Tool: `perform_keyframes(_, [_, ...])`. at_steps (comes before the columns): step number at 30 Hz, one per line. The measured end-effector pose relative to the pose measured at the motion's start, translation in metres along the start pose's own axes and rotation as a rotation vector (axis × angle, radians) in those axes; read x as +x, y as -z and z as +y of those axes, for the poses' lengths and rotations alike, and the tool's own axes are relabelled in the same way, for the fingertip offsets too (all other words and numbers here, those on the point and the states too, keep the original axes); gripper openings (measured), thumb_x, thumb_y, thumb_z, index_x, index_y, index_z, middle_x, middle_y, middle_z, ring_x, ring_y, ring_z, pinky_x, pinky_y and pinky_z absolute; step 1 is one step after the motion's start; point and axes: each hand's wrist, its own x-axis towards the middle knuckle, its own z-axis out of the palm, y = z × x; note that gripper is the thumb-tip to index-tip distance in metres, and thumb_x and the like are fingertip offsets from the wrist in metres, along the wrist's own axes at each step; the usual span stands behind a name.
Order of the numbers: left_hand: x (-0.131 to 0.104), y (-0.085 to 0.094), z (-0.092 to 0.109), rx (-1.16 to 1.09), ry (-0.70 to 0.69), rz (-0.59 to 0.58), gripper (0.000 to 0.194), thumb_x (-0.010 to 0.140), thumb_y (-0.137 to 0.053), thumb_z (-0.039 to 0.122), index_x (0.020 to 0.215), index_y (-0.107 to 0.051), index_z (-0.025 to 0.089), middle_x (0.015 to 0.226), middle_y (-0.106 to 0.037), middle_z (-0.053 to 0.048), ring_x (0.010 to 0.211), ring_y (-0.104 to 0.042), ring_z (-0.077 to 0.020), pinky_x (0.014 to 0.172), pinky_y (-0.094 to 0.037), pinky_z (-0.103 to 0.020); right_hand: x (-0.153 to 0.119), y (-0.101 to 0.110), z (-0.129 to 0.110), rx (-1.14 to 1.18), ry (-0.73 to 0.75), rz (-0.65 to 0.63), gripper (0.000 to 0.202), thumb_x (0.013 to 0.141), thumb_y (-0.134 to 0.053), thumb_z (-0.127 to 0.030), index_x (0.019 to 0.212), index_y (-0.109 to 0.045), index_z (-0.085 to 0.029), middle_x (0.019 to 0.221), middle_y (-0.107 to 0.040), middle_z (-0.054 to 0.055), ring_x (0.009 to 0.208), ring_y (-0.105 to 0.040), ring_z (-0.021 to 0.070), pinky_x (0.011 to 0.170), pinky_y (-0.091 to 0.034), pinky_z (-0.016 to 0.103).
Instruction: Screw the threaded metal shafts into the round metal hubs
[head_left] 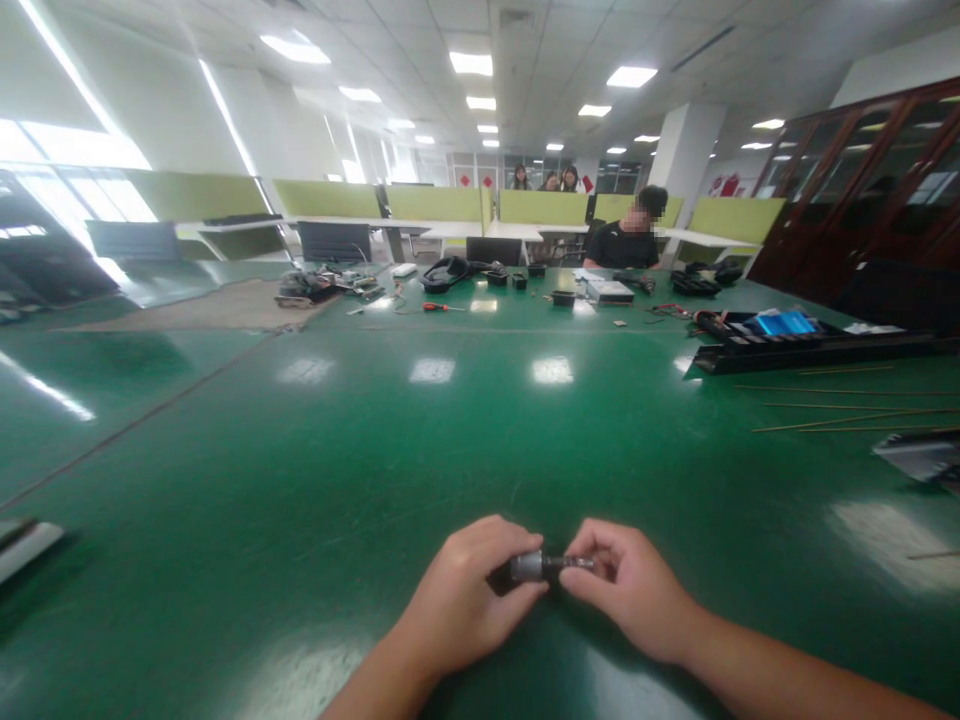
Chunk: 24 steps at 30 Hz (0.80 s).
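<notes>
Near the front of the green table [420,450], a small grey cylinder [527,567] with a thin dark shaft lies sideways between my hands. My left hand [480,590] is closed around its grey body, thumb below and fingers above. On the other side, my right hand [626,580] pinches the shaft's far end between thumb and fingers. The cylinder looks like a small motor or tool part, but blur hides its exact kind. Both hands are close to the tabletop; whether the part touches it I cannot tell.
Thin rods [840,420] lie at the right beside a long black tray [810,350]. An orange screwdriver [442,307] and several electronic parts sit toward the back. A pale flat object [30,550] is at the left edge. A person [622,245] sits across the table.
</notes>
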Motion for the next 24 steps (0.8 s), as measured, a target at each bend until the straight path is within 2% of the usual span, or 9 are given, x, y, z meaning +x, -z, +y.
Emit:
perform_keyframes(9, [-0.0006,0.0035,-0.0017,0.003,-0.01,-0.015,0.027,0.082,-0.073,0.016,0.108,-0.07,0.023,0.096,-0.074,-0.002,0.085,-0.067,-0.0169,0.077,-0.051,-0.028,-0.0003,0.0007,0.0011,-0.033,0.002,0.005,0.02,0.081,-0.069,-0.034,0.078,-0.06,-0.018,0.057,-0.043,-0.007,0.053,-0.037,0.0109,0.052,-0.025,0.024])
perform_keyframes(24, [-0.0019,0.0079,-0.0018,0.051,-0.025,0.018,0.03,0.08,-0.075,0.017,0.109,-0.07,0.024,0.096,-0.074,-0.002,0.085,-0.068,-0.017,0.08,-0.053,-0.03,-0.0014,0.001,0.0037,-0.011,0.021,0.02,0.019,0.082,-0.07,-0.033,0.077,-0.059,-0.018,0.059,-0.047,-0.006,0.055,-0.04,0.0115,0.054,-0.028,0.025])
